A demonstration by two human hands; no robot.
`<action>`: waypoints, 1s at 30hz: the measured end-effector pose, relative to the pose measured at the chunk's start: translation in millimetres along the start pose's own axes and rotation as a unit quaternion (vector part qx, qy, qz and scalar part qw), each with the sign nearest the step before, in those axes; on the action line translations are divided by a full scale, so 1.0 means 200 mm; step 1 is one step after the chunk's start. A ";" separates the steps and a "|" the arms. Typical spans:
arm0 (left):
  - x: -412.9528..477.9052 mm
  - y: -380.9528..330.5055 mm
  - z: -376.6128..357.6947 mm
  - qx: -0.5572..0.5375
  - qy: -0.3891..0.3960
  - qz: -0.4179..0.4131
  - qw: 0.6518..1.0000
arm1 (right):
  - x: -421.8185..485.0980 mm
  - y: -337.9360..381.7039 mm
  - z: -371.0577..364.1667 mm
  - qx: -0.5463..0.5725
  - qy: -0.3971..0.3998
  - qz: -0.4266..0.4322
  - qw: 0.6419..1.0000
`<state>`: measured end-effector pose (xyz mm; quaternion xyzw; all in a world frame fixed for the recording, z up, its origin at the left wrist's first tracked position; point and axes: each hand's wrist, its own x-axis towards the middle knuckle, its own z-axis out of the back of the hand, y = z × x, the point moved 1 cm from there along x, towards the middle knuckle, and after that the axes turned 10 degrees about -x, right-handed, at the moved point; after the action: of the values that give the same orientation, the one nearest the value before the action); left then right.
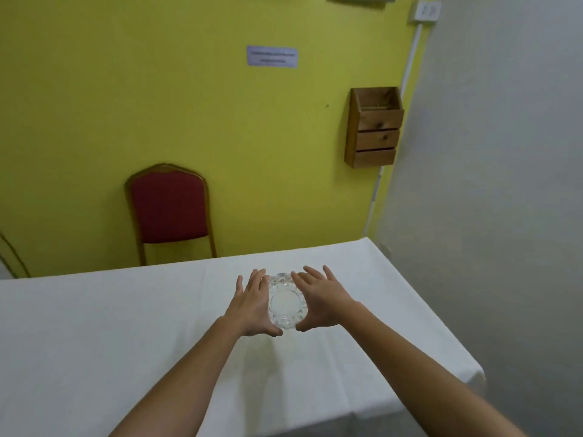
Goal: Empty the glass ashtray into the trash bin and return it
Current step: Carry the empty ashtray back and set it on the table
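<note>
A clear cut-glass ashtray (286, 302) rests on the white tablecloth (126, 326) near the table's far edge. My left hand (250, 305) cups its left side and my right hand (321, 302) cups its right side. Both thumbs press against the near rim and the fingers stretch along its sides. Its bowl looks clean, with nothing visible inside. No trash bin is in view.
A red padded chair (170, 209) stands behind the table against the yellow wall. A wooden wall box (373, 127) hangs at the upper right. A grey wall runs close along the table's right edge (441, 310).
</note>
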<state>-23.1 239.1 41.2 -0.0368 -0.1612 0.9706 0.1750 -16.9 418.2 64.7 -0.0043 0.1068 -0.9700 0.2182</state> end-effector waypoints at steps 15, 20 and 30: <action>-0.25 1.14 0.04 -0.007 0.099 0.092 0.991 | 0.74 0.93 -0.21 0.089 0.091 0.074 0.989; -0.21 1.23 0.00 -0.016 0.127 0.087 0.988 | 0.80 0.98 -0.26 0.114 0.122 0.059 0.984; -0.18 1.26 -0.06 -0.047 0.143 0.118 0.982 | 0.84 0.96 -0.36 0.121 0.151 0.065 0.979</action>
<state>-70.3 5.9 -52.7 -0.2024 -0.1745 0.9604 0.0786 -90.6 191.6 -51.6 0.1757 0.0203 -0.9489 0.2614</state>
